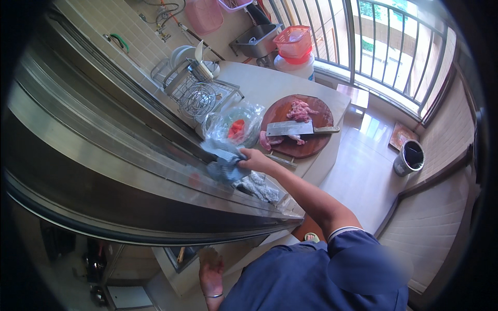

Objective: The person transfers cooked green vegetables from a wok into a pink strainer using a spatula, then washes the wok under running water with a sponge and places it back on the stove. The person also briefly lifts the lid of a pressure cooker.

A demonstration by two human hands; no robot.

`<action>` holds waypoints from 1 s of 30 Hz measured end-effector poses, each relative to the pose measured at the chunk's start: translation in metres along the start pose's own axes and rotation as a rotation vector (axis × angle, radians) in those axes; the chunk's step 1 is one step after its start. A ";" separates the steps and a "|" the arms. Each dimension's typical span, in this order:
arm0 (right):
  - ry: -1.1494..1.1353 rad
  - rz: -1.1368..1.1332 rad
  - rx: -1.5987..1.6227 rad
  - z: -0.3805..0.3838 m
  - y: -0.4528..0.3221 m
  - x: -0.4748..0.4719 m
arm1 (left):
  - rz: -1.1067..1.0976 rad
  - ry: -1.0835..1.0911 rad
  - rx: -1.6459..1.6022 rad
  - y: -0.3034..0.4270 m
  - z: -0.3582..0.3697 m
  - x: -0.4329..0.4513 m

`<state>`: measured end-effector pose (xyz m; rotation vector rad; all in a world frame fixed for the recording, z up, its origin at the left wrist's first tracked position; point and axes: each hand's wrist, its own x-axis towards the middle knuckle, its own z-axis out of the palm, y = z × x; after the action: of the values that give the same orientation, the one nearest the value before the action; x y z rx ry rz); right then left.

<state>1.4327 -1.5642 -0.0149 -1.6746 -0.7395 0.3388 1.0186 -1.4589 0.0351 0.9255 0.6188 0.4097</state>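
My right hand (255,160) grips a crumpled blue cloth (225,161) beside a broad stainless-steel appliance (148,190), which looks like a range hood. Below the steel edge, my left hand (212,272) is near a hob (181,256); a blurred brownish patch covers its fingers, so whether it holds anything is unclear. Just beyond the cloth, a clear plastic bag (249,112) has red pieces (236,129) inside. On a round wooden chopping board (319,145) rest a cleaver (290,128) and raw meat (300,111). A grey-white rag (258,186) lies on the counter under my right forearm.
A wire dish rack (183,89) with plates and utensils stands against the tiled wall. At the counter's far end are a red basket (293,41) on a white bucket (297,64) and a steel sink (256,39). A bin (408,157) stands on the floor at right.
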 end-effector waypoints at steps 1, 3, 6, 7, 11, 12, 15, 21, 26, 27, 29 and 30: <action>0.073 -0.082 -0.157 0.004 -0.001 0.000 | -0.001 0.000 -0.011 -0.001 0.000 0.000; 0.133 -0.088 -0.177 0.011 0.006 -0.005 | -0.011 -0.005 -0.009 -0.001 -0.003 0.001; 0.133 0.086 0.263 0.011 0.029 -0.015 | 0.001 -0.011 -0.024 -0.003 -0.008 0.001; 0.168 0.083 0.228 0.011 0.038 -0.021 | 0.015 -0.011 -0.039 -0.004 -0.011 0.000; 0.249 0.205 0.115 0.016 0.067 -0.046 | -0.001 0.054 -0.053 -0.008 -0.022 0.002; 0.278 0.243 0.091 0.019 0.072 -0.052 | -0.003 0.060 -0.051 -0.009 -0.024 0.004; 0.389 0.283 -0.073 0.027 0.086 -0.066 | -0.019 0.002 -0.054 -0.012 -0.027 0.007; 0.076 0.116 -0.604 0.050 0.101 -0.087 | 0.042 0.074 -0.082 -0.013 -0.017 0.006; 0.025 0.115 -0.740 0.055 0.109 -0.095 | 0.042 0.174 -0.045 -0.017 -0.017 0.008; 0.026 0.128 -0.738 0.054 0.110 -0.096 | 0.042 0.169 -0.057 -0.018 -0.018 0.007; 0.026 0.144 -0.721 0.052 0.111 -0.095 | 0.050 0.163 -0.085 -0.019 -0.022 0.004; 0.032 0.153 -0.704 0.051 0.110 -0.093 | 0.062 0.163 -0.102 -0.020 -0.024 0.003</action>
<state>1.3637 -1.5936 -0.1479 -2.4020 -0.7545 0.1595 1.0066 -1.4537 0.0069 0.8203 0.7125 0.5714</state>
